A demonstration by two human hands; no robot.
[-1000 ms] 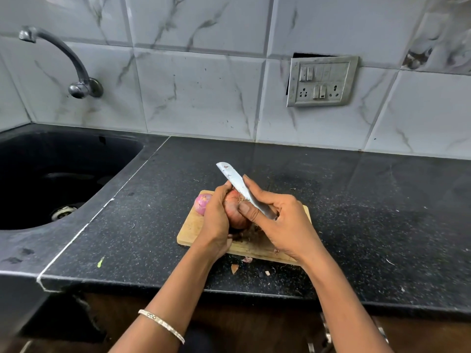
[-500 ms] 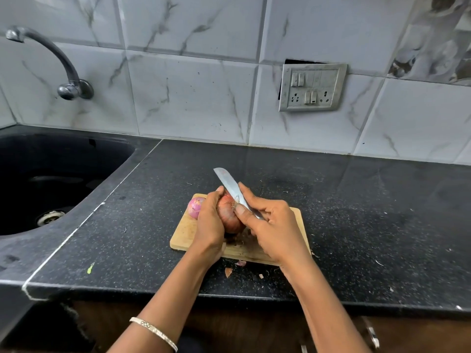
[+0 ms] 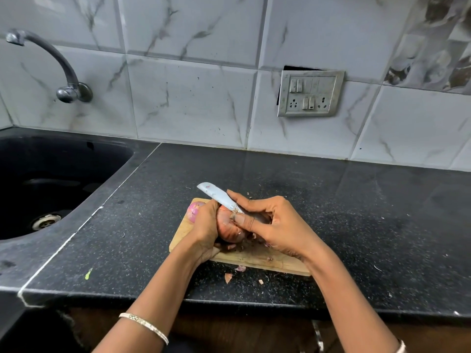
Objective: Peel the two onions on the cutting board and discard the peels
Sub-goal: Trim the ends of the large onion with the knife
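**Inspector:** Location of the cutting board?

**Recorder:** The cutting board (image 3: 254, 258) lies on the dark speckled surface (image 3: 356, 225), close to its front edge and about midway along it.

**Inspector:** State of the hands?

**Recorder:** Both are clamped. The left hand (image 3: 204, 230) is curled round the brown-skinned onion (image 3: 228, 226) from its left side. The right hand (image 3: 275, 225) grips the knife (image 3: 216, 193) by the handle, and its thumb presses on the onion's top beside the root tuft. The two hands are close together, with the onion between them.

**Inspector:** And the blade?

**Recorder:** It lies across the top of the onion, tip pointing towards the surface's back left.

**Inspector:** Is that onion resting on the board?

**Recorder:** It is over the board's middle. I cannot tell whether it touches the wood.

**Inspector:** The other one?

**Recorder:** The second onion (image 3: 193, 211), pinkish-purple, sits at the board's far left corner, largely hidden behind the left hand.

**Inspector:** Peelings?

**Recorder:** Dark fragments lie on the board beneath the hands. A few peel scraps (image 3: 228, 277) lie on the surface between the board and the front edge.

**Inspector:** Surroundings?

**Recorder:** A black sink (image 3: 76, 159) at the surface's left end, a tap (image 3: 51, 59) on the tiled wall above it, and a switch plate (image 3: 309, 94) on the wall behind the back edge. There is a bangle (image 3: 145, 324) on the left wrist.
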